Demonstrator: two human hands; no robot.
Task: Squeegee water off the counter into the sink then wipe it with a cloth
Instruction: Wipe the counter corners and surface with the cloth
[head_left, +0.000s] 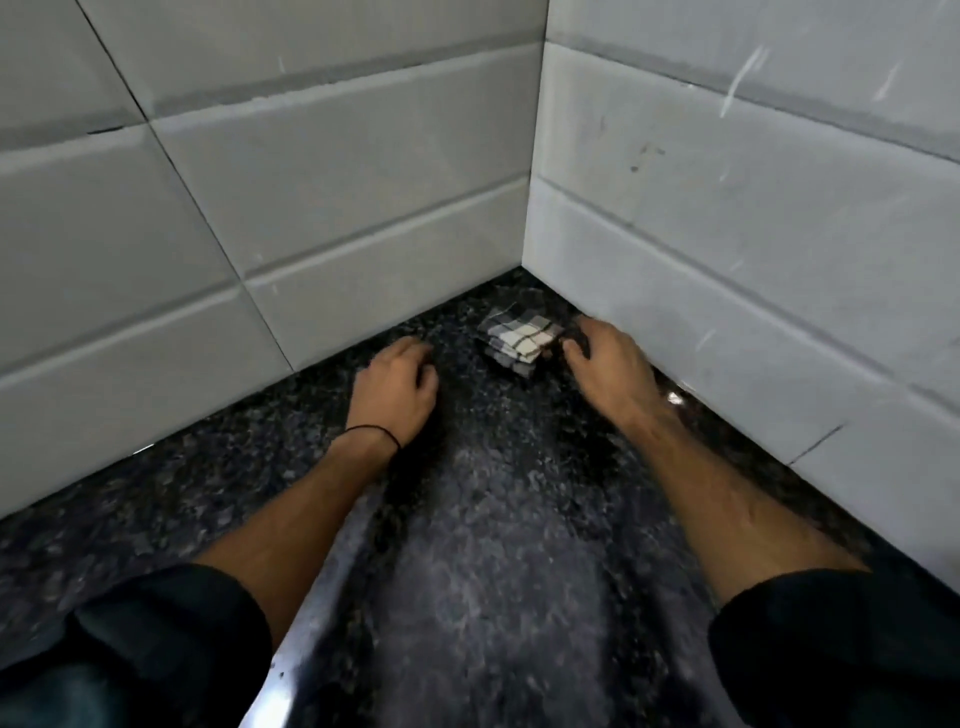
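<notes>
As the folded grey-and-white checked cloth (517, 339) is soft and light | your right hand (605, 358) curls touching its edge, not clearly pinching | left hand (397, 382) loosely curled, empty, on the dark speckled stone counter (493, 545) | pinch the whole folded stack.

Two hands, left (397, 382) and right (605, 358), one folded checked cloth (519, 340), one dark counter (493, 519).

Your right hand (605, 358) reaches into corner, fingertips (571, 345) touching edge of folded checked cloth (519, 340); firm grip not clear. Cloth lies on dark speckled counter (493, 519), just left of those fingers, near meeting of white tiled walls (363, 156). Your left hand (397, 387) rests curled, empty, left of cloth, apart from it. Black band (376, 434) circles left wrist.
</notes>
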